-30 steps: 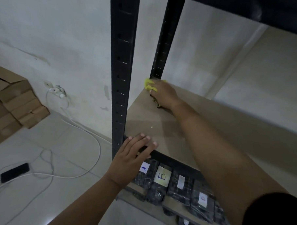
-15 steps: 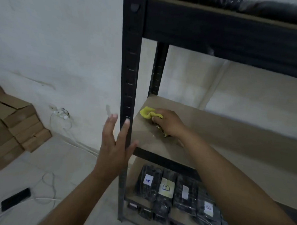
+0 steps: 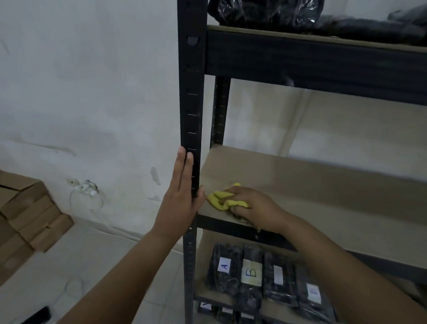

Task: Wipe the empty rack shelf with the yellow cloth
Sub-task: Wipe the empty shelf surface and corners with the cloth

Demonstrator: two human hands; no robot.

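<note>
Black rack post (image 3: pixel 189 92) front-left, empty shelf (image 3: pixel 328 191) beside it. Left hand (image 3: pixel 181 197) flat against the post, fingers straight up, thumb hooked round its edge. Right hand (image 3: pixel 257 207) palm down at the shelf's front-left corner, fingers curled, gripping bunched yellow cloth (image 3: pixel 221 200)

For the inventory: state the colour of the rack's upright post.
Black upright post, clearest in the head view.
</note>
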